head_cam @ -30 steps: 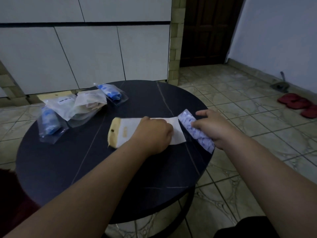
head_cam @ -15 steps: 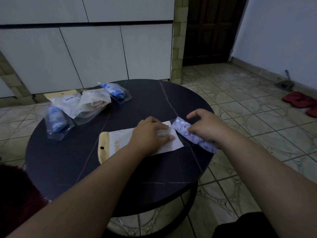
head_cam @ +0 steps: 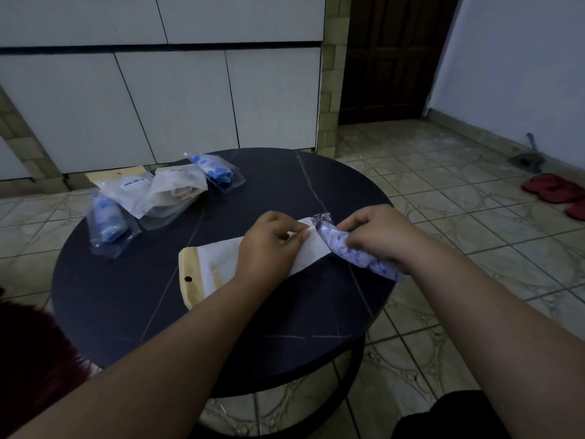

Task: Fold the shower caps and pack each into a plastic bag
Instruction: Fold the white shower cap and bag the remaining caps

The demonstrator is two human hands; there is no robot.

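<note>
At the bag mouth, left hand pinches; right hand grips folded cap.

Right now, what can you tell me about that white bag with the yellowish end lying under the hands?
The plastic bag is a flat white pouch with a pale yellow header strip and a punched hang hole at its near-left end. It lies flat on the dark round table. The left hand pinches its open far-right end, where the right hand holds a folded, blue-patterned shower cap at the mouth.
</note>
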